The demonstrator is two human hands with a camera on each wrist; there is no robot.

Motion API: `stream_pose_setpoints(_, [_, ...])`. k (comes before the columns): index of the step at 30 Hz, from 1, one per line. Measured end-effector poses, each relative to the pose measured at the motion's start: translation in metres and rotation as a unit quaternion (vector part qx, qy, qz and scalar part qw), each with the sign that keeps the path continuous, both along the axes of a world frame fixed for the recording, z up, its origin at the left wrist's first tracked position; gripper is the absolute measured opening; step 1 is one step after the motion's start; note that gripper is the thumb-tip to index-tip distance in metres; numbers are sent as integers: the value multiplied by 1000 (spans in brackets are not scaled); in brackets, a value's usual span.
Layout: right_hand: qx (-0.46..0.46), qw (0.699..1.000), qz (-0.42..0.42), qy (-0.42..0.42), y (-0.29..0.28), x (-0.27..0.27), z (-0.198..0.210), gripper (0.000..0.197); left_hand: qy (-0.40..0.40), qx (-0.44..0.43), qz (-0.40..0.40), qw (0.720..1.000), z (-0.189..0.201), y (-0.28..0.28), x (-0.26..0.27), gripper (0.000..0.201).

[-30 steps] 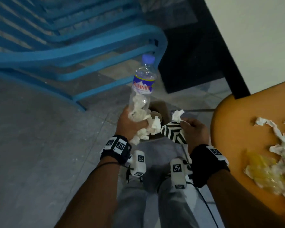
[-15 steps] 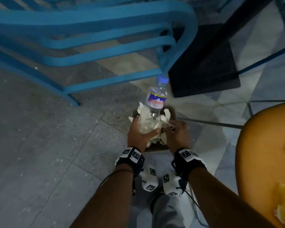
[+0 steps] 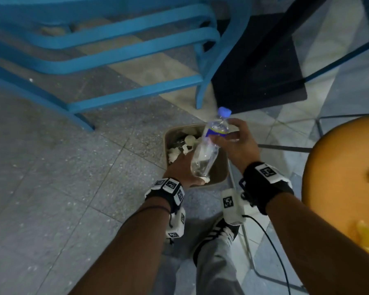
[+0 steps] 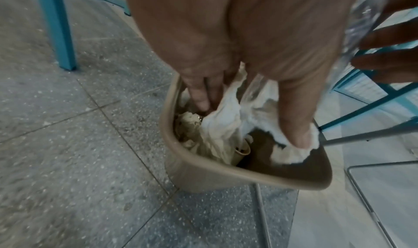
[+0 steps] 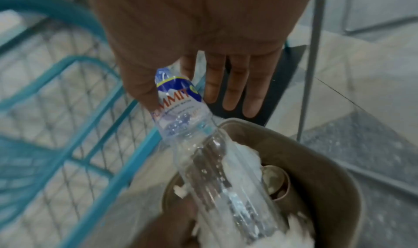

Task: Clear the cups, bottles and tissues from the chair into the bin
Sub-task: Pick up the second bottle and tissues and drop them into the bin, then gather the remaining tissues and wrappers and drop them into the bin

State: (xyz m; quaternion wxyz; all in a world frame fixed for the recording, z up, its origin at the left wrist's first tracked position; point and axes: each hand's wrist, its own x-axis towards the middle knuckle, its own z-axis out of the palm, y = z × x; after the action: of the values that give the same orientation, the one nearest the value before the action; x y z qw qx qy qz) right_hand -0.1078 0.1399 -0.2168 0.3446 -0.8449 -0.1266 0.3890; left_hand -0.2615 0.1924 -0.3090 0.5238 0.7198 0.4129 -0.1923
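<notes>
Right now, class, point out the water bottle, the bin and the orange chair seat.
water bottle (image 3: 205,158), head view, clear body below the label.
bin (image 4: 199,176), left wrist view, outer wall.
orange chair seat (image 3: 339,167), head view, bare surface.

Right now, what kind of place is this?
Probably an indoor café or waiting area: speckled tiled floor, blue chairs, an orange chair and a small bin beside it.

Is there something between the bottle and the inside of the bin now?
Yes. The left hand, holding tissues, sits in the mouth of the bin, right under the base of the bottle, which the right hand grips at the label. Nothing else visible blocks it.
</notes>
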Motion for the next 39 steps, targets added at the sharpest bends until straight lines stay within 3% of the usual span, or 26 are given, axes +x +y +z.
stream_pose_setpoints(3, [-106, 980, 152, -67, 3, -13, -18, 40, 92, 70, -73, 991, 5, 5, -1, 112])
stream_pose_setpoints(6, [-191, 944, 263, -52, -6, -31, -40, 48, 132, 121, -36, 983, 12, 9, 1, 86])
stream_pose_setpoints(9, [-213, 929, 303, 8, -19, -42, -53, 37, 121, 147, 7, 982, 25, 15, 2, 63])
stream_pose_setpoints(12, [-174, 961, 212, 36, -29, -42, -41, 26, 102, 161, 12, 982, 41, 21, 1, 43])
stream_pose_setpoints(15, [-116, 985, 129, 12, -46, -41, -7, 4, 78, 151, -4, 985, 61, 25, -5, 24])
stream_pose_setpoints(21, [-36, 993, 107, 15, -113, -44, 106, 5, -27, 84, -11, 996, 137, 3, -10, 15])
stream_pose_setpoints(26, [-35, 996, 60, -56, -176, -24, 184, 8, -121, 56, -45, 990, 209, -42, 22, 10])
stream_pose_setpoints(31, [-34, 995, -54, -81, -238, 22, 212, 10, -169, 46, -143, 974, 260, -88, 66, 7])
stream_pose_setpoints(35, [-34, 991, -108, -65, -272, 56, 214, 13, -174, 50, -193, 964, 270, -117, 106, 9])
stream_pose_setpoints(39, [-10, 975, -223, -22, -304, 85, 215, 17, -167, 29, -223, 960, 273, -148, 144, 15])
